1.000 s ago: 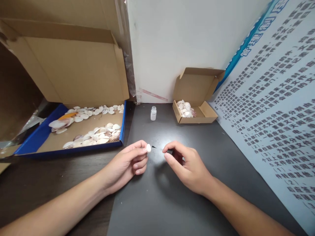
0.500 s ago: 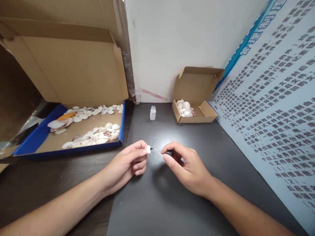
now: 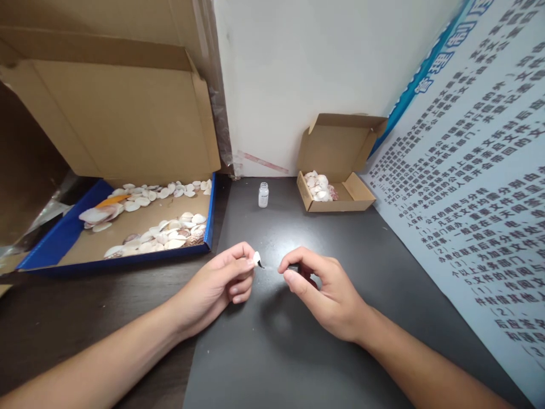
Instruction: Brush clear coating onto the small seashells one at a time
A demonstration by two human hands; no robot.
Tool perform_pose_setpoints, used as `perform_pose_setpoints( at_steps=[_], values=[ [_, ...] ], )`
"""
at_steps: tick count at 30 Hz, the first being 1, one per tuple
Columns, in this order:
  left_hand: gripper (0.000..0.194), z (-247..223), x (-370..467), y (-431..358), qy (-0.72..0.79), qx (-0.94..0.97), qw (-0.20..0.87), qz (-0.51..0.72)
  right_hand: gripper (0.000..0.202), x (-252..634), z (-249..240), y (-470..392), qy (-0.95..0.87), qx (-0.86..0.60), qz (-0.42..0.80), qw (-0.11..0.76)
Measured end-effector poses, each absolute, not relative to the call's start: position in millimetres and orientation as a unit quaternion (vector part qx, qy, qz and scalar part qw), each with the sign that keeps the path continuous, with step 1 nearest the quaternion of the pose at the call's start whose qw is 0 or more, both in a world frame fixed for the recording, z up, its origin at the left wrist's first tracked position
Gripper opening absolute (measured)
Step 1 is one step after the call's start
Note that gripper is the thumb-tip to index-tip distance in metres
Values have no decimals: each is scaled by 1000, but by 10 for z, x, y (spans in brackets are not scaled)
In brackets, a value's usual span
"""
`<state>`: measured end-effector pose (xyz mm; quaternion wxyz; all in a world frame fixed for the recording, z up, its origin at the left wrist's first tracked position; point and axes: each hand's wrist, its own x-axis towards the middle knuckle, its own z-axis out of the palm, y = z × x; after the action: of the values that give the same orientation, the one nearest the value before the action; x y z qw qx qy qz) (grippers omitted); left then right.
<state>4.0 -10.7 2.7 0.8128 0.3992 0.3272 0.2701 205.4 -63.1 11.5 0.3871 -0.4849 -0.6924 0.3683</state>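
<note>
Between thumb and index finger, my left hand (image 3: pixel 227 275) pinches a small white shell (image 3: pixel 256 259). My right hand (image 3: pixel 321 284) grips a black cap (image 3: pixel 293 267) with a thin applicator that points left. The applicator's dark tip (image 3: pixel 260 264) is at the shell's right edge; whether it touches cannot be made out. Behind the hands, a small open glass bottle (image 3: pixel 263 195) with a label stands upright on the dark grey mat (image 3: pixel 238 352).
On the left, an open blue-edged box (image 3: pixel 140 264) holds many shells and an orange piece. A smaller open cardboard box (image 3: pixel 340 205) with shells stands at the back right. A printed sheet (image 3: pixel 460 227) leans along the right side.
The dark applicator tip has shifted slightly down against the shell, and its angle is steeper. Both hands stay in nearly the same place. The view has moved slightly.
</note>
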Motion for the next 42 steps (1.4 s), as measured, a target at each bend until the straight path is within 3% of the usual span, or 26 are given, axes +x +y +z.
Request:
perform_pose_setpoints(
  at_steps=[13,30,36,42],
  values=[
    [17,24,46,-117,323,412,810,264,11,2048,114,-611,-674,-506,339,418],
    [8,-3,36,-95,318,385,820,280,12,2059,148,-608,-690,-503,352,383],
    [13,27,23,-75,323,369,816,305,8,2052,117,-591,-706,-526,305,364],
    [15,25,24,-75,327,381,807,312,8,2065,123,-671,-695,-445,356,439]
  ],
)
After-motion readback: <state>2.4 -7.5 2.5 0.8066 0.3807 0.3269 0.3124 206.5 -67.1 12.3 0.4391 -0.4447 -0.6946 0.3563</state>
